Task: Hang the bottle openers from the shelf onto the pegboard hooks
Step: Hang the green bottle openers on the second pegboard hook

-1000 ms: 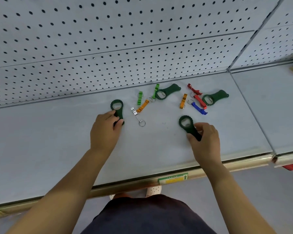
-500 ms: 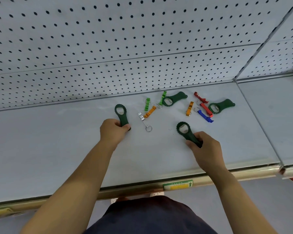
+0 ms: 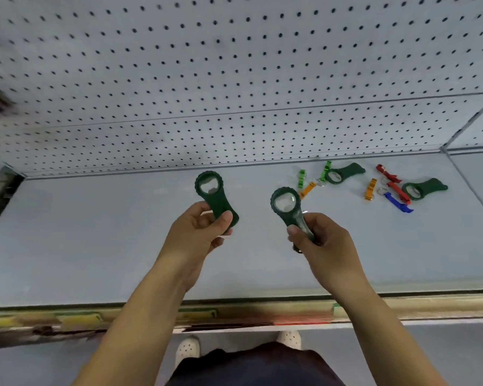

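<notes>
My left hand [image 3: 195, 235] grips the handle of a dark green bottle opener [image 3: 212, 193], ring end up, lifted off the grey shelf [image 3: 95, 240]. My right hand [image 3: 321, 240] holds a second dark green bottle opener [image 3: 287, 204] the same way, just to the right of the first. Two more green openers [image 3: 343, 174] [image 3: 424, 188] lie flat at the shelf's back right, among small keychain openers: green [image 3: 301, 178], orange [image 3: 307, 189], orange [image 3: 370, 188], red [image 3: 387, 175] and blue [image 3: 397, 201]. The white pegboard [image 3: 234, 79] rises behind; no hooks show.
The shelf's front edge carries a price rail with yellow labels [image 3: 76, 320]. A divider [image 3: 468, 179] separates the neighbouring shelf on the right. My shoes [image 3: 188, 346] show on the floor below. The left edge of the frame is dark and blurred.
Both hands have lifted their green openers off the shelf and drawn closer together. The view has swung left and up, so the loose openers now sit at the right.
</notes>
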Demonstrator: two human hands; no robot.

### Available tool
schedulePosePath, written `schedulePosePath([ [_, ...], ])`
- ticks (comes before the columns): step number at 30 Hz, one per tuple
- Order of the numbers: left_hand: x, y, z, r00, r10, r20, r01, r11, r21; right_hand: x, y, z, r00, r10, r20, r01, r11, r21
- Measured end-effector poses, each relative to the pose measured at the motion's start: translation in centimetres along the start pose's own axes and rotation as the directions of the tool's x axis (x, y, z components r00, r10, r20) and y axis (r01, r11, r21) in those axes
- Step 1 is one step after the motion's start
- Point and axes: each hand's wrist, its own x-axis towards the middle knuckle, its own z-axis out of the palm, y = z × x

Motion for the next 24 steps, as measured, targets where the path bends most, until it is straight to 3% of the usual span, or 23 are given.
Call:
schedulePosePath([
  [7, -3.9, 3.7, -11.1, 0.979, 0.205, -0.007, -0.205, 0.979, 0.011, -4.6, -6.4, 10.5, 0.989, -0.146, 0.018, 0.139, 0.969, 0.205],
  [14, -6.1, 4.3, -21.0, 0.953, 0.302, 0.03, -0.301, 0.952, -0.05, -10.2, -11.9, 19.0, 0.956, -0.272, 0.112, 0.251, 0.953, 0.172],
  [24, -8.8, 4.1, -31.6, 0.912, 0.404, 0.072, -0.382, 0.901, -0.207, -14.9, -18.0, 29.2, 0.893, -0.448, 0.05, 0.432, 0.883, 0.184],
])
